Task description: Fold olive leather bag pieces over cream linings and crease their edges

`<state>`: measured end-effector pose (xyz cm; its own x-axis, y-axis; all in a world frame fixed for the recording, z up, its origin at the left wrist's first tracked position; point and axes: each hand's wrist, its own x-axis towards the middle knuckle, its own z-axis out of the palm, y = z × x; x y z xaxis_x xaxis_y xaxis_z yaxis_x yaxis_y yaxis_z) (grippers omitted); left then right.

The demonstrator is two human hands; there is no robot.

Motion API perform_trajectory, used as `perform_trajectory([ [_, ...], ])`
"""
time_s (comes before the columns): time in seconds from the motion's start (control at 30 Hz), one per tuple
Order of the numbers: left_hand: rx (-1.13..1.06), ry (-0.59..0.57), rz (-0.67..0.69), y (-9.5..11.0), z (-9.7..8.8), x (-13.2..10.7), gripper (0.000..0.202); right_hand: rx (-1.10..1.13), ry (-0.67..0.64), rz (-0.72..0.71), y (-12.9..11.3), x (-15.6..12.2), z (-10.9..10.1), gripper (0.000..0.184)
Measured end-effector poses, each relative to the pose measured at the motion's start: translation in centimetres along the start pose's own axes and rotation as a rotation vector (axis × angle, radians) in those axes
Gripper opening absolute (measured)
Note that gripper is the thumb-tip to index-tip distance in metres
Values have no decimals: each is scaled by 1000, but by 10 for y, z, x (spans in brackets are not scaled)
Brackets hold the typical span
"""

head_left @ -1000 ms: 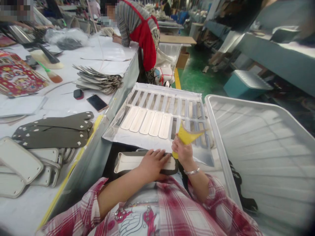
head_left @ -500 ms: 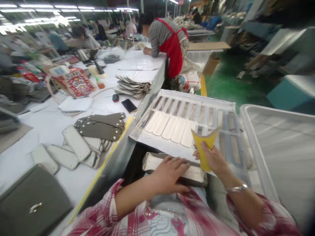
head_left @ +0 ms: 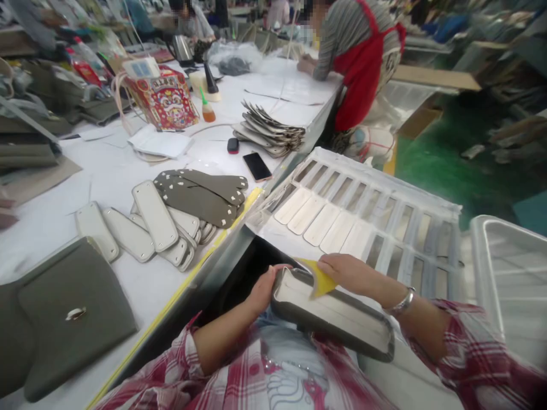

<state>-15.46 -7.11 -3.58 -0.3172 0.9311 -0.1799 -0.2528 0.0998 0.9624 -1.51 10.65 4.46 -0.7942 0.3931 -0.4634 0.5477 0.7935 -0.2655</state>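
A grey box-shaped bag piece (head_left: pixel 337 319) with a cream inner face lies tilted across my lap. My left hand (head_left: pixel 265 291) is closed round its left end, thumb along the top edge. In my right hand (head_left: pixel 348 272), palm down, is a bent yellow sheet (head_left: pixel 321 279) with a curved end. The sheet touches the far edge of the bag piece near the left end; most of my right fingers are hidden. Just beyond my hands stands a white slotted rack (head_left: pixel 342 176) with several cream rounded strips (head_left: pixel 314 221) lying on it.
To the left, a white table (head_left: pixel 102 176) carries pale rounded panels (head_left: pixel 154 216), dark grey pieces (head_left: pixel 196 193), a phone (head_left: pixel 257 167) and a grey flap with a metal clasp (head_left: pixel 81 319). A white bin (head_left: pixel 508 273) stands right. A person in a red apron (head_left: pixel 363 62) leans over the table.
My left hand has moved from the top of the bag piece to its left end. My right hand has brought the yellow sheet down onto its edge. The view has turned left.
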Motion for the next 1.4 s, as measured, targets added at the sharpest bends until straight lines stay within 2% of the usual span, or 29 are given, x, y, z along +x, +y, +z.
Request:
perform_trajectory([
  [0.1, -102, 61, -88, -6, -2, 0, 64, -210, 143, -35, -13, 30, 3, 54],
  [0.23, -275, 148, -241, -14, -3, 3, 74, -340, 241, -270, -34, 67, 1, 56],
  [0.47, -677, 54, -311, -10, -2, 7, 96, -367, 186, -682, -49, 102, -7, 54],
  [0.53, -617, 126, -350, -12, -3, 6, 90, -381, 180, -769, -49, 106, -8, 53],
  [0.67, -245, 314, -433, -24, -8, -3, 65, -369, 211, -883, -49, 107, -8, 53],
  [0.8, -7, 356, -377, -31, -8, -11, 54, -346, 252, -932, -47, 104, -6, 54],
  [1.0, 120, 419, -366, -28, -2, -15, 51, -294, 293, -961, -42, 104, -2, 52],
  [1.13, 194, 415, -344, -27, -1, -16, 51, -263, 308, -976, -39, 106, -1, 50],
  [1.4, 328, 277, -223, -24, -8, -18, 48, -223, 300, -954, -33, 101, 3, 51],
])
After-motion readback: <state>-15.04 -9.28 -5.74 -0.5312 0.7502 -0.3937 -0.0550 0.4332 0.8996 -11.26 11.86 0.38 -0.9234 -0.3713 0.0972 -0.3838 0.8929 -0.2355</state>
